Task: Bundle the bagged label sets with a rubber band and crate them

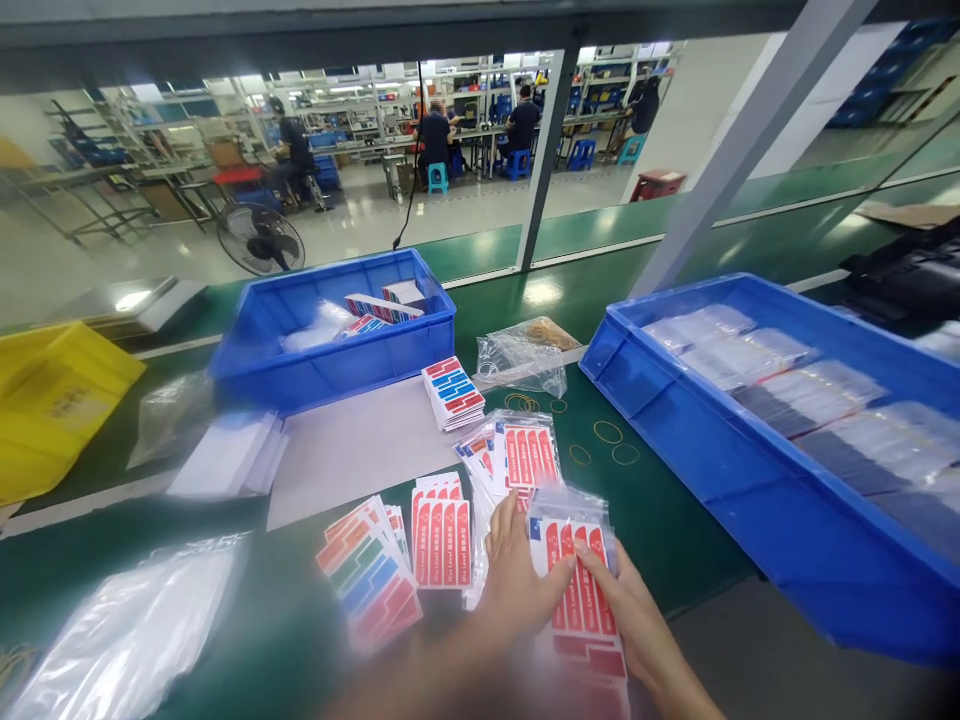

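Observation:
Low in the head view, my right hand grips a clear zip bag of red label cards from its right side, thumb across the front. On the bag's left side is my left hand, its thumb pressed on the bag and its fingers bent near the edge. Just beyond my fingers lie more bagged label cards, overlapping one another. To the left sit a stack of loose red label cards and a fanned group of multicoloured cards. A banded-looking stack of red and blue cards stands farther back.
A blue bin with cards stands behind; another blue bin with bagged packs is at right. Rubber bands, empty clear bags, white sheets and a yellow bin lie around. People sit working beyond the metal frame.

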The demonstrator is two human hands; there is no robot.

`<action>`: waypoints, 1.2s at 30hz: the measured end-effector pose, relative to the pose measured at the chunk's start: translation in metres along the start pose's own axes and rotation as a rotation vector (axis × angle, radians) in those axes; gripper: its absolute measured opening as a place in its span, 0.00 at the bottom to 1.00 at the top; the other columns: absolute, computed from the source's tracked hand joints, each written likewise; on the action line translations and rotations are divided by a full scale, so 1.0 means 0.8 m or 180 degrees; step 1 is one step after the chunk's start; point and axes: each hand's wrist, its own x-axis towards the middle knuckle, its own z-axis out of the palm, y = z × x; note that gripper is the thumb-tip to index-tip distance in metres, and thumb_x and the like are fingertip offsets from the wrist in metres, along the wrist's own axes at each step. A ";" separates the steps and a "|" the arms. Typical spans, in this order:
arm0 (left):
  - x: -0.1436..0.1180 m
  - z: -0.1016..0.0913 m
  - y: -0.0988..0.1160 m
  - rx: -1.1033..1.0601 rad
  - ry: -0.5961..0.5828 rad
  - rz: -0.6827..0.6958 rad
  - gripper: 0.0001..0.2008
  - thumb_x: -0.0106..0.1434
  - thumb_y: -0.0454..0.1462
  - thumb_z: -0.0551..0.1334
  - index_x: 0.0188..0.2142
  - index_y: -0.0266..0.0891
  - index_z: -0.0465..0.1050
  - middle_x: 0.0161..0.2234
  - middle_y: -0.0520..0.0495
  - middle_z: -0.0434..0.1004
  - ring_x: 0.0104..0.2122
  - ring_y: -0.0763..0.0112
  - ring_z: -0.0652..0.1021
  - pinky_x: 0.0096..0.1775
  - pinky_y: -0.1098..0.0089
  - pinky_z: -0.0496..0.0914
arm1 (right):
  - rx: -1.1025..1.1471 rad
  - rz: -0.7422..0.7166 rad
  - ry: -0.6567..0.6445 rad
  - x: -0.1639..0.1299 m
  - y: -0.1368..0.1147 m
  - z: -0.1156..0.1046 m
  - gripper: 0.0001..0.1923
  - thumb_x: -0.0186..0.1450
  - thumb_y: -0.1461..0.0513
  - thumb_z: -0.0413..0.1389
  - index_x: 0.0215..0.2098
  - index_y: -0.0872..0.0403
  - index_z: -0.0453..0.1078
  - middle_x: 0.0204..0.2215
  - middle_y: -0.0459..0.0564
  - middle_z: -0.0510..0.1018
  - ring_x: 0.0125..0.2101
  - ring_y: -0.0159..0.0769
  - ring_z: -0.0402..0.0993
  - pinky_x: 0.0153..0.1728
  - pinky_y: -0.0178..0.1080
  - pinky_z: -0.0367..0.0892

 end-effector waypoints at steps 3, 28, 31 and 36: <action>-0.010 -0.007 -0.001 0.0003 -0.0049 -0.0116 0.36 0.55 0.43 0.64 0.62 0.36 0.61 0.67 0.36 0.52 0.67 0.52 0.51 0.65 0.56 0.44 | -0.0039 0.0071 0.0220 -0.018 0.008 0.006 0.47 0.51 0.49 0.68 0.64 0.48 0.54 0.38 0.50 0.84 0.40 0.52 0.81 0.40 0.48 0.76; 0.161 -0.022 0.028 0.2559 -0.0649 0.0239 0.21 0.61 0.41 0.60 0.49 0.28 0.69 0.52 0.25 0.66 0.53 0.40 0.65 0.50 0.43 0.63 | -0.1263 0.0444 0.0658 0.012 0.008 -0.018 0.40 0.47 0.36 0.62 0.51 0.45 0.62 0.29 0.47 0.85 0.39 0.57 0.81 0.35 0.52 0.77; 0.144 -0.044 0.033 0.2516 -0.1036 0.0341 0.12 0.62 0.37 0.57 0.44 0.36 0.72 0.48 0.35 0.72 0.49 0.52 0.71 0.49 0.56 0.68 | -0.1288 0.0533 0.0643 0.010 0.012 -0.020 0.36 0.47 0.37 0.62 0.46 0.47 0.65 0.30 0.49 0.85 0.37 0.58 0.81 0.29 0.49 0.76; 0.157 -0.080 0.031 0.2680 -0.0608 0.0103 0.25 0.61 0.41 0.60 0.56 0.33 0.62 0.57 0.30 0.63 0.58 0.48 0.64 0.56 0.54 0.61 | -0.0935 0.0521 0.0565 0.001 0.010 -0.013 0.35 0.46 0.40 0.65 0.44 0.51 0.68 0.29 0.50 0.85 0.34 0.56 0.82 0.24 0.45 0.76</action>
